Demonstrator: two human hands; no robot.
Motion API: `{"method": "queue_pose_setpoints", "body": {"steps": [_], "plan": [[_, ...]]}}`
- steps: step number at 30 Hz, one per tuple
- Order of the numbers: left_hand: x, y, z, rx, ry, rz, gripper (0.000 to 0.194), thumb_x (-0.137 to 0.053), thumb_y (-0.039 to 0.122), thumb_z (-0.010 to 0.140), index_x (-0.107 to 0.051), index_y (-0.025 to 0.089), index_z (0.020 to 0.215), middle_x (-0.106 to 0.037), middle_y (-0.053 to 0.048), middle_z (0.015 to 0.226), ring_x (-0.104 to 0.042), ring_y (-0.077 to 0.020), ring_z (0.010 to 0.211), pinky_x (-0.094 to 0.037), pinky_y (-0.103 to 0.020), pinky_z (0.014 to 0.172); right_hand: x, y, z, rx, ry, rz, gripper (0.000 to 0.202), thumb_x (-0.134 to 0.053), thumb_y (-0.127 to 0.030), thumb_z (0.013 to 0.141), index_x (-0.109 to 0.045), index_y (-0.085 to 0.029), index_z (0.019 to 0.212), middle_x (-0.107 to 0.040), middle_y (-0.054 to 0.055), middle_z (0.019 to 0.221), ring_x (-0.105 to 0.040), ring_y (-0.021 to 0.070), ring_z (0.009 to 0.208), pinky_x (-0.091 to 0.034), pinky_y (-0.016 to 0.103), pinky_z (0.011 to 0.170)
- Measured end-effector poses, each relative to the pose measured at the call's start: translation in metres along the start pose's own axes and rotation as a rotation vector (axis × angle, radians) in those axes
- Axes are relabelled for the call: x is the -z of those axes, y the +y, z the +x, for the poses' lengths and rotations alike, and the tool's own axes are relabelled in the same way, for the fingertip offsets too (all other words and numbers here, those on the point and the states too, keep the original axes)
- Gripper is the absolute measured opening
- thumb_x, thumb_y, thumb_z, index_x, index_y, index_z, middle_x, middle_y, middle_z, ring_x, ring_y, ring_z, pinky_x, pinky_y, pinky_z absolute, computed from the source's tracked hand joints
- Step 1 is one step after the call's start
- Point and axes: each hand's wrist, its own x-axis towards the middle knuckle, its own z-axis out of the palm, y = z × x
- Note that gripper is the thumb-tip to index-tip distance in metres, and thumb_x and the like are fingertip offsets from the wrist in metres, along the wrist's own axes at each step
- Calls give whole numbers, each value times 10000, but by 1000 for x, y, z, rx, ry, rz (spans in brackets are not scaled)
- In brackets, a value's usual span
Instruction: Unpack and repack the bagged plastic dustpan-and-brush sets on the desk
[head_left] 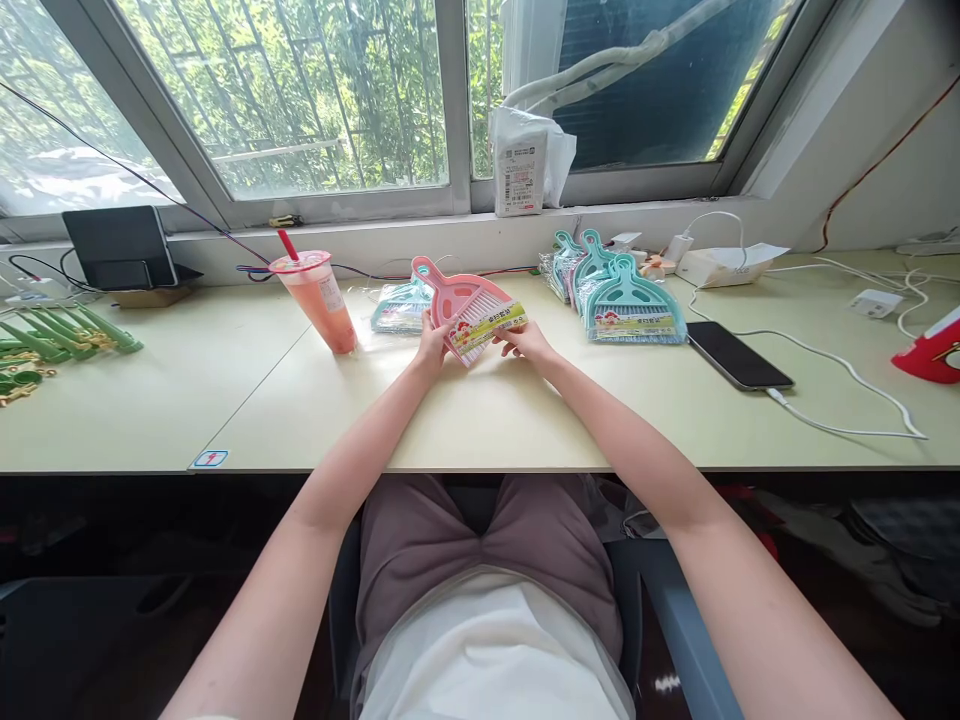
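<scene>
A pink dustpan and brush set [466, 300] with a yellow label is held tilted above the desk, its handle toward the upper left. My left hand [433, 343] grips its left edge. At its lower right, by the end of the label, my right hand [525, 343] pinches the set with curled fingers. Behind it lies a wrapped turquoise set [401, 306], partly covered by the pink one. To the right, several turquoise dustpan sets [634, 300] lie in an overlapping pile.
A drink cup with a red straw [324, 300] stands left of my hands. On the right a phone [739, 355] is plugged into a white cable. Green items [67, 335] and a dark tablet [120, 248] sit far left. A white box [724, 265] is near the windowsill.
</scene>
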Motion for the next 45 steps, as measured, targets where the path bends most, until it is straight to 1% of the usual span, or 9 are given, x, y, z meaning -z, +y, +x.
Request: {"method": "queue_pose_setpoints", "body": {"steps": [7, 13, 17, 22, 25, 29, 33, 41, 45], "plan": [[-2, 2, -5, -21, -98, 14, 640, -856, 357, 689, -470, 255, 1189, -672, -72, 1198, -676, -286, 1128, -564, -478, 968, 22, 7, 14, 83, 13, -186, 153, -832, -254, 751, -750, -131, 710, -721, 45, 649, -488, 67, 419, -423, 218, 397], [-4, 2, -8, -4, -126, 106, 821, -917, 208, 542, -470, 242, 1231, -664, -79, 1200, -643, -300, 1185, -536, -478, 1013, 34, 23, 29, 122, 3, -246, 261, -805, -363, 783, -738, -149, 649, -743, 42, 695, -519, 60, 458, -449, 189, 424], [-5, 3, -8, -7, -107, 88, 810, -914, 205, 543, -474, 237, 1222, -660, -86, 1220, -626, -306, 1208, -534, -463, 1009, 33, 22, 27, 77, -5, -264, 274, -807, -379, 792, -730, -153, 656, -741, 38, 688, -521, 62, 455, -451, 192, 444], [-5, 5, -8, -22, -83, 33, 756, -923, 225, 560, -488, 225, 1179, -643, -104, 1251, -628, -303, 1210, -538, -440, 1004, 22, 7, 12, -25, 75, -187, 298, -735, -292, 879, -661, -145, 631, -504, -50, 411, -402, 48, 333, -301, 186, 372], [-5, 4, -8, -14, -73, 30, 750, -917, 229, 575, -483, 229, 1187, -645, -97, 1243, -633, -297, 1204, -533, -455, 1015, 16, 2, 7, -27, 84, -172, 295, -719, -279, 893, -641, -150, 639, -431, -73, 370, -391, 54, 319, -279, 190, 378], [-5, 3, -7, -18, -94, 30, 783, -922, 204, 553, -480, 224, 1199, -648, -102, 1249, -623, -303, 1226, -524, -459, 1035, 15, 5, 8, 21, 94, -281, 341, -765, -350, 847, -616, -163, 604, -461, -66, 392, -423, 63, 350, -369, 198, 449], [-5, 5, -8, -32, -106, 25, 784, -905, 174, 541, -476, 222, 1196, -640, -110, 1272, -608, -315, 1252, -525, -454, 1036, 17, 10, 11, 32, 90, -374, 321, -760, -416, 828, -672, -162, 651, -509, -48, 430, -470, 82, 406, -425, 220, 527], [-9, 7, -13, -4, -93, 43, 769, -852, 129, 553, -439, 228, 1194, -628, -93, 1251, -583, -323, 1272, -537, -458, 1006, 18, 14, 14, 17, 79, -485, 290, -676, -404, 880, -738, -159, 739, -627, -13, 568, -455, 74, 419, -403, 240, 538], [-9, 7, -13, 9, -105, 43, 772, -831, 113, 569, -426, 232, 1215, -638, -86, 1232, -587, -312, 1267, -524, -458, 1017, 19, 14, 14, -10, 75, -533, 308, -667, -440, 888, -747, -166, 773, -673, 4, 629, -504, 87, 466, -422, 244, 571]]}}
